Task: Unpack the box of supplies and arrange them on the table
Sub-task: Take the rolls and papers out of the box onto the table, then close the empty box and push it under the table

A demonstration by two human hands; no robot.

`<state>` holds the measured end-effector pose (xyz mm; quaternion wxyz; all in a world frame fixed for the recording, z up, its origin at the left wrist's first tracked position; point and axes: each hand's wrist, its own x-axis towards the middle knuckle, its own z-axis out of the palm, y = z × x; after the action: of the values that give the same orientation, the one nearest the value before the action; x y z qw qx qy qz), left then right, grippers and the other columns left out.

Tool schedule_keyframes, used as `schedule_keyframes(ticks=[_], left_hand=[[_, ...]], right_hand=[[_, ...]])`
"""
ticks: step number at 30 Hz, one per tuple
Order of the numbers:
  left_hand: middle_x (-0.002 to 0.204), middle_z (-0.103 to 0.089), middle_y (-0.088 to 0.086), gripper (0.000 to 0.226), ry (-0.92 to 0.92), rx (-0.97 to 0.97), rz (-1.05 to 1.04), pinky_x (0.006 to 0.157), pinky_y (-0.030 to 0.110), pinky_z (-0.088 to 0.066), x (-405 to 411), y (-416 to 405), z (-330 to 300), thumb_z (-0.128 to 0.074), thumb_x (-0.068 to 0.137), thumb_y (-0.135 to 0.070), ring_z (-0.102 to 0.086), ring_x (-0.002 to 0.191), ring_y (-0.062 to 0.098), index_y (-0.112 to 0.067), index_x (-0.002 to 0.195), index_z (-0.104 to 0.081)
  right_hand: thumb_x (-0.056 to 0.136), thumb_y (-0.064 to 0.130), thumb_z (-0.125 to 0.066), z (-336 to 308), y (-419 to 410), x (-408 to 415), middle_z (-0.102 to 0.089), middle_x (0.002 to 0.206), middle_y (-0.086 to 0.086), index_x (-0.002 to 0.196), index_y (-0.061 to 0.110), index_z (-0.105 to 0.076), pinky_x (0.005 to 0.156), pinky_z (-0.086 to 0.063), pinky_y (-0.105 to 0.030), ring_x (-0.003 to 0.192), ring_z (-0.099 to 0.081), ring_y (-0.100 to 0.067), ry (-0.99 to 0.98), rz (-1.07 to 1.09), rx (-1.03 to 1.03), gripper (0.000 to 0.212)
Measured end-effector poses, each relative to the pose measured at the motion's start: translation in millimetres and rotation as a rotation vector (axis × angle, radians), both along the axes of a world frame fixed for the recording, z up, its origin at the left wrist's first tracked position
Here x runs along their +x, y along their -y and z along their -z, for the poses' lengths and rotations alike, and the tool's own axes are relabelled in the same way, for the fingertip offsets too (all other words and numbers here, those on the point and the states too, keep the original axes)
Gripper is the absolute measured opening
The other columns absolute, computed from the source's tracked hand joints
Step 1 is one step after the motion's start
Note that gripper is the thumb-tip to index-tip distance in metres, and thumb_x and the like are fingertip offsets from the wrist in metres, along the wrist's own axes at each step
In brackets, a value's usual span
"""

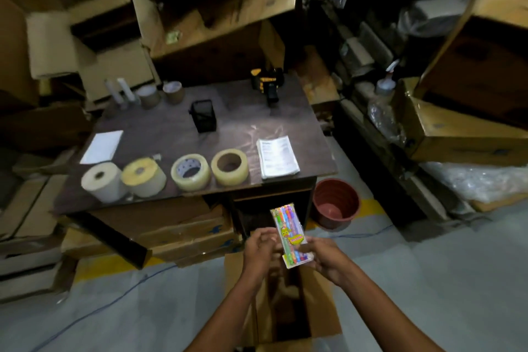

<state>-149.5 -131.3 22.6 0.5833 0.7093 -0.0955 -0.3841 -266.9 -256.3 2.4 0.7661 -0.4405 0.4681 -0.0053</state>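
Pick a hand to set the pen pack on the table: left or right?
Right, probably. The right hand grips the pen pack low along its edge; the left hand only steadies it. Bare table lies ahead past the leaflets.

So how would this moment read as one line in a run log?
step: unpacking | both hands: left hand and right hand hold pack of coloured pens above open cardboard box | table: four tape rolls in front

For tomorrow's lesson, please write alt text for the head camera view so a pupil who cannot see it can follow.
Two hands, left hand and right hand, hold a colourful pen pack above an open cardboard box on the floor. Ahead, a dark table carries four tape rolls in a row, a leaflet stack and a black mesh holder.
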Motion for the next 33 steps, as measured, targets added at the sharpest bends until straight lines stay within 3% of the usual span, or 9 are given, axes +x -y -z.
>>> schedule_keyframes(ticks=[5,7,10,15,19,23,26,30,33], left_hand=[[0.09,-0.068,0.011,0.013,-0.004,-0.017,-0.023,0.054,0.026,-0.053,35,38,-31,-0.055,0.095,-0.002,-0.067,0.072,0.02,-0.011,0.096,-0.064],[0.09,-0.068,0.01,0.014,-0.023,-0.024,-0.034,0.051,0.023,-0.052,55,51,-35,-0.053,0.096,-0.004,-0.066,0.071,0.02,-0.009,0.101,-0.064],[0.091,-0.068,0.009,0.017,-0.038,-0.039,-0.038,0.055,0.025,-0.052,84,67,-38,-0.048,0.1,-0.008,-0.065,0.074,0.021,-0.01,0.106,-0.064],[0.093,-0.07,0.01,0.018,-0.007,-0.009,0.022,0.057,0.024,-0.053,121,82,-30,-0.047,0.1,-0.011,-0.065,0.076,0.021,-0.012,0.1,-0.065],[0.087,-0.07,0.009,0.019,0.019,0.014,0.034,0.057,0.024,-0.052,139,81,-23,-0.047,0.1,-0.011,-0.064,0.074,0.019,-0.01,0.098,-0.066],[0.085,-0.07,0.008,0.021,0.029,0.026,0.059,0.058,0.027,-0.052,149,77,-13,-0.046,0.101,-0.013,-0.064,0.072,0.018,-0.014,0.096,-0.066],[0.086,-0.07,0.007,0.021,0.045,0.04,0.074,0.06,0.028,-0.052,151,75,-12,-0.046,0.102,-0.014,-0.065,0.073,0.017,-0.015,0.096,-0.067],[0.086,-0.07,0.005,0.022,0.066,0.054,0.107,0.061,0.027,-0.052,151,75,-10,-0.045,0.102,-0.015,-0.065,0.073,0.016,-0.017,0.095,-0.066],[0.089,-0.071,0.007,0.023,0.083,0.055,0.142,0.063,0.029,-0.052,152,69,-9,-0.046,0.102,-0.016,-0.066,0.077,0.018,-0.02,0.094,-0.066]], right_hand=[[0.081,-0.007,-0.065,-40,46,34,-0.075,0.088,-0.011,0.11,0.004,-0.069,0.059,-0.058,-0.026,0.071,-0.072,-0.019,0.062,0.138,-0.02,0.032],[0.082,-0.009,-0.062,-52,68,53,-0.075,0.079,-0.009,0.108,0.002,-0.068,0.054,-0.057,-0.025,0.063,-0.072,-0.016,0.063,0.185,-0.029,0.028],[0.08,-0.009,-0.062,-61,102,80,-0.075,0.083,-0.012,0.107,0.0,-0.069,0.062,-0.059,-0.029,0.067,-0.071,-0.02,0.042,0.274,-0.06,0.029],[0.081,-0.016,-0.049,-65,144,120,-0.068,0.07,-0.013,0.099,-0.003,-0.066,0.052,-0.052,-0.027,0.055,-0.064,-0.023,-0.041,0.435,-0.165,0.028],[0.077,-0.013,-0.052,-59,167,137,-0.055,0.067,-0.014,0.066,0.003,-0.059,0.054,-0.044,-0.03,0.057,-0.053,-0.022,-0.282,0.465,-0.397,0.021],[0.078,-0.011,-0.054,-48,185,145,-0.061,0.08,-0.016,0.093,-0.001,-0.068,0.051,-0.049,-0.029,0.065,-0.059,-0.026,-0.35,0.485,-0.457,0.023],[0.079,-0.011,-0.054,-45,187,150,-0.06,0.077,-0.014,0.092,-0.001,-0.07,0.048,-0.045,-0.022,0.051,-0.052,-0.019,-0.366,0.346,-0.549,0.023],[0.079,-0.01,-0.053,-41,190,152,-0.063,0.077,-0.014,0.092,-0.002,-0.072,0.046,-0.051,-0.026,0.06,-0.059,-0.025,-0.403,0.249,-0.613,0.025],[0.082,0.005,-0.063,-37,199,152,-0.07,0.087,-0.012,0.102,0.0,-0.074,0.073,-0.057,-0.036,0.082,-0.067,-0.022,-0.447,0.194,-0.66,0.023]])
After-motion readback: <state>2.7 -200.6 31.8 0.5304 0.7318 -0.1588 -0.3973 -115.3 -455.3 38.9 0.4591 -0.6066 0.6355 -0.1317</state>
